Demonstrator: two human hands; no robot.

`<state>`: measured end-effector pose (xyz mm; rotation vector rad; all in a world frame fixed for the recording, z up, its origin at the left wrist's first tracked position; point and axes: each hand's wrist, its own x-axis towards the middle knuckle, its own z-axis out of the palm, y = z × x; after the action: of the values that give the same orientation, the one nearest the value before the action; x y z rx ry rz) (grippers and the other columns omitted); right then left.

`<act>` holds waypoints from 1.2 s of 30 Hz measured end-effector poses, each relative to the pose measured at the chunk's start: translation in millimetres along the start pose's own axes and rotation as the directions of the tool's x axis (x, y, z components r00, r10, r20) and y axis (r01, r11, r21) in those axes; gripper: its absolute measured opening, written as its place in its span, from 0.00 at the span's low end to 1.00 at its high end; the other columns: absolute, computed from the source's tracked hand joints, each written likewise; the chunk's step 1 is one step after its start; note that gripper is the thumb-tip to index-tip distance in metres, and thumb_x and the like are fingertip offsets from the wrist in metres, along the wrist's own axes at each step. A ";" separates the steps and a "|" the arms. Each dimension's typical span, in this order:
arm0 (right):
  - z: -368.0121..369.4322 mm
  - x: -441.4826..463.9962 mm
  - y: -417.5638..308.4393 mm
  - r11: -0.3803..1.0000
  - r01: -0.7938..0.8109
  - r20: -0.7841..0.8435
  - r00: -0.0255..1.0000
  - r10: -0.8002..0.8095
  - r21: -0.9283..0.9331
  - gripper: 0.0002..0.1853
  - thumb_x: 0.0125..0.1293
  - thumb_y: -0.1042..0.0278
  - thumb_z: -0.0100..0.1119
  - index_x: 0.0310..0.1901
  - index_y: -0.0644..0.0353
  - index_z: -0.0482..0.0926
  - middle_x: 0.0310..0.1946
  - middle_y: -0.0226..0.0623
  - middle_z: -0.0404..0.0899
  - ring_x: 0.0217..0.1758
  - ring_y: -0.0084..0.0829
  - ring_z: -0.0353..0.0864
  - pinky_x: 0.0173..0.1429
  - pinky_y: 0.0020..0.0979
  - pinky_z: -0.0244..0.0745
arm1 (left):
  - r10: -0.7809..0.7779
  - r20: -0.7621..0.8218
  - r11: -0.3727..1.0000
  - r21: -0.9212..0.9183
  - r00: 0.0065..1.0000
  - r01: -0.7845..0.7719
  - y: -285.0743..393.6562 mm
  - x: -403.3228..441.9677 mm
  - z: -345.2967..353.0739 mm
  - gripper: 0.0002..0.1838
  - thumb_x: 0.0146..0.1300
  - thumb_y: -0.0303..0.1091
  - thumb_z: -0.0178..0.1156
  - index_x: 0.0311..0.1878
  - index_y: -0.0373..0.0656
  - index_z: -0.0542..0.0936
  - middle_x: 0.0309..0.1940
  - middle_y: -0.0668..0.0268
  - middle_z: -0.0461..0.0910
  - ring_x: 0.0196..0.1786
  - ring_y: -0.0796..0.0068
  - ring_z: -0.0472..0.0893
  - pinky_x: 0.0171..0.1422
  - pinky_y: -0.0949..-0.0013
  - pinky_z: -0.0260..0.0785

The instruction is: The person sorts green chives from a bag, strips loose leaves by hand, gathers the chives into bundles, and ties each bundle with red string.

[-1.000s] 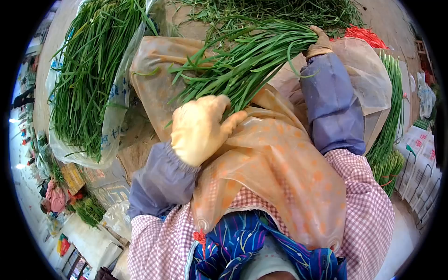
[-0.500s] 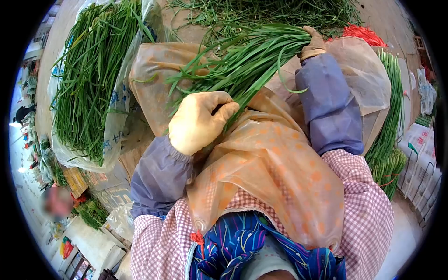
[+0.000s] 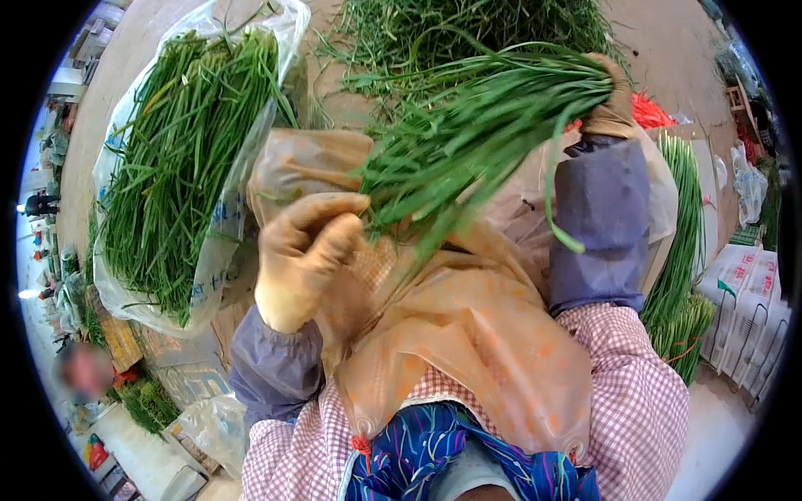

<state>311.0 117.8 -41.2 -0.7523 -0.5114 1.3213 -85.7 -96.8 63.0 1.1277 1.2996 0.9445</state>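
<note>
A long bunch of garlic chives (image 3: 484, 134) stretches over my lap, its leaf tips fanned toward the left and blurred by motion. My right hand (image 3: 616, 98), in a tan glove, is closed around the bunch at its right end. At the loose leaf tips is my left hand (image 3: 307, 255), also gloved. Its fingers are curled toward the thumb in a pinch; whatever lies between them is too small to make out. Beneath the bunch, a translucent orange-dotted apron (image 3: 476, 309) covers my lap.
An open plastic bag (image 3: 113, 288) packed with chives lies at the left. Loose green trimmings (image 3: 476, 25) are heaped ahead. Red ties (image 3: 652, 111) lie beyond my right hand, and more bundled chives (image 3: 681, 217) stand on the right near white crates (image 3: 748, 280).
My right hand has moved right and slightly down with the chives, whose tips swing away from my left hand. My left hand has shifted left, its fingers now curled near the tips.
</note>
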 end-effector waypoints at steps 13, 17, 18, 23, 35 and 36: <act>153.6 -97.0 31.5 0.390 0.862 0.602 0.506 -0.618 -0.324 0.12 0.57 0.79 0.67 0.42 0.57 0.78 0.36 0.31 0.81 0.30 0.24 0.80 0.37 0.29 0.80 | -0.100 0.510 0.903 -0.314 0.855 0.293 -5.4 38.9 14.2 0.43 0.65 0.66 0.55 0.65 0.33 0.70 0.55 0.56 0.80 0.54 0.65 0.81 0.56 0.63 0.74; 160.5 -170.3 50.9 0.118 0.988 0.980 -0.074 -0.184 0.096 0.07 0.52 0.72 0.60 0.34 0.60 0.78 0.37 0.41 0.79 0.40 0.43 0.81 0.42 0.42 0.79 | -0.256 0.459 0.500 -0.690 0.851 0.523 -13.6 41.7 43.3 0.46 0.57 0.71 0.57 0.67 0.41 0.70 0.57 0.58 0.79 0.56 0.64 0.80 0.53 0.60 0.77; 171.1 -186.8 55.4 0.137 0.975 0.970 -0.148 -0.193 0.176 0.08 0.51 0.72 0.60 0.35 0.59 0.79 0.38 0.41 0.79 0.40 0.42 0.81 0.43 0.42 0.79 | -0.192 0.629 0.223 -0.719 0.753 0.658 -42.8 40.5 30.8 0.46 0.58 0.71 0.56 0.68 0.42 0.69 0.60 0.59 0.77 0.58 0.63 0.79 0.59 0.58 0.74; 194.9 -228.6 79.2 0.147 0.932 0.927 -0.294 -0.234 0.332 0.12 0.51 0.72 0.58 0.40 0.59 0.77 0.43 0.42 0.78 0.45 0.42 0.79 0.48 0.43 0.77 | -0.294 0.673 0.358 -0.581 0.679 0.731 -41.8 16.7 9.1 0.38 0.63 0.56 0.62 0.69 0.42 0.68 0.63 0.56 0.75 0.59 0.64 0.78 0.67 0.58 0.70; 174.4 -232.1 93.8 0.145 0.902 0.909 -0.386 -0.156 0.407 0.22 0.56 0.70 0.55 0.54 0.61 0.71 0.56 0.46 0.74 0.59 0.43 0.74 0.62 0.46 0.72 | -0.367 0.588 0.738 -0.287 0.720 0.611 -7.6 22.0 -4.5 0.42 0.51 0.29 0.69 0.72 0.43 0.63 0.40 0.63 0.77 0.22 0.86 0.68 0.24 0.80 0.64; 172.7 -236.7 96.1 0.154 0.897 0.907 -0.391 -0.155 0.414 0.23 0.56 0.70 0.54 0.56 0.61 0.71 0.57 0.47 0.73 0.60 0.43 0.74 0.63 0.47 0.71 | -0.406 0.570 0.709 -0.297 0.714 0.640 1.5 18.5 -6.8 0.42 0.52 0.28 0.69 0.72 0.43 0.63 0.39 0.63 0.77 0.23 0.85 0.69 0.26 0.79 0.65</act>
<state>76.8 -72.6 22.1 0.3071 -2.2622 0.0169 -91.0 -77.9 60.6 0.4721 0.8400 0.4505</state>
